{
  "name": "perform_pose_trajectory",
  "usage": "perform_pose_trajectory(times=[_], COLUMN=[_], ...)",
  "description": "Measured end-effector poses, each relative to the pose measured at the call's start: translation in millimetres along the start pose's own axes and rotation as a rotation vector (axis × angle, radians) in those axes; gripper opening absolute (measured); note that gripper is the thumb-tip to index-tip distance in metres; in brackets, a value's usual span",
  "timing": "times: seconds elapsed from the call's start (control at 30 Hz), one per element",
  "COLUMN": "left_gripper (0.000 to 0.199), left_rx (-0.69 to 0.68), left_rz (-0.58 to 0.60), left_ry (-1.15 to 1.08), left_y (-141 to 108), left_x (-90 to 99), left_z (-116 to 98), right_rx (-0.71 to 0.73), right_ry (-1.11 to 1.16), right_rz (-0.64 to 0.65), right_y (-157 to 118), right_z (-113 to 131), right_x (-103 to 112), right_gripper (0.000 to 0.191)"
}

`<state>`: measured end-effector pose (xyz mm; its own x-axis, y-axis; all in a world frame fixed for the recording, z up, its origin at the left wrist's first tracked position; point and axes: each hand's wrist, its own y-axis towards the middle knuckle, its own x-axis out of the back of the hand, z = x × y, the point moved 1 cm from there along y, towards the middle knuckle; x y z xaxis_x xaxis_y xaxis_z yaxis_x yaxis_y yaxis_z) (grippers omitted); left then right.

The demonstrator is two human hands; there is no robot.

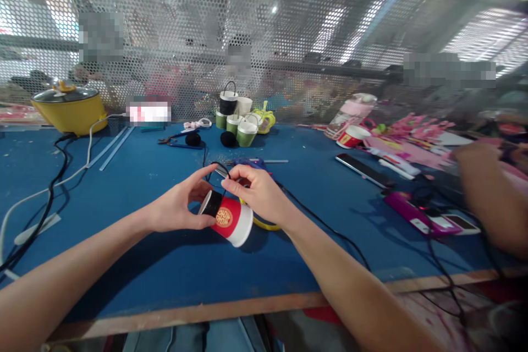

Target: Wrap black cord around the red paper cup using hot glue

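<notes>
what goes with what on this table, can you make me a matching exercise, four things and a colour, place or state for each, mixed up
Things:
1. cooking pot
2. pliers
3. cup with a round gold print
4. slim dark slab

Descriptions:
A. tilted, between the forearms, by the left hand
B. yellow body, at the back on the left
C. lying to the right of both hands
D. blue handles, spread apart

Right pairs: 1-B, 2-D, 3-A, 4-C

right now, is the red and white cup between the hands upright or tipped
Tipped: the red and white cup is slanted, its white end toward the picture's lower right, the black cup at its other end.
</notes>
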<state>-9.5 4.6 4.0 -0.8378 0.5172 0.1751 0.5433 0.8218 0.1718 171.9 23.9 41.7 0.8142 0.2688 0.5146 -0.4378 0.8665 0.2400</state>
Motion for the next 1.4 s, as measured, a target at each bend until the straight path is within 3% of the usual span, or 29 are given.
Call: perform_pose_trajectory(times=[0.3, 0.43, 0.67, 0.8, 0.97, 1.17, 1.4], left_gripper=[0.091, 0.09, 0.089, 0.088, 0.086, 0.094, 0.086], left_rx=[-0.129, -0.178, -0.222, -0.228, -0.191, 0.027, 0.091], left_rz=[0.001, -0.009, -0.008, 0.011, -0.001, -0.058, -0.101], left_ry=[0.11, 0.165, 0.247, 0.261, 0.276, 0.083, 0.03], left_y=[-1.7, -2.7, -5.1, -4.0, -3.3, -2.1, -0.1], left_x=[-1.0, -3.0, -3.0, -2.8, -5.1, -8.6, -6.3], left_z=[-3.0, -5.1, -2.3, -3.0, -6.8, -3.3, 0.7], right_rx=[-0.075, -0.09, -0.115, -0.068, -0.033, 0.091, 0.169], right_ry=[0.047, -0.005, -0.111, -0.179, -0.271, -0.435, -0.609], right_rz=[0.033, 0.051, 0.192, 0.176, 0.116, -0.001, 0.006], right_y=[1.0, 0.3, -2.5, -3.6, -5.5, -9.5, -11.1], right_z=[-7.1, -6.9, -2.9, -3.3, -3.9, 0.7, 0.2], right_x=[-2.9, -2.6, -1.1, -1.3, -5.1, -11.6, -18.5], right_gripper=[0.025, 0.024, 0.02, 0.021, 0.023, 0.023, 0.013])
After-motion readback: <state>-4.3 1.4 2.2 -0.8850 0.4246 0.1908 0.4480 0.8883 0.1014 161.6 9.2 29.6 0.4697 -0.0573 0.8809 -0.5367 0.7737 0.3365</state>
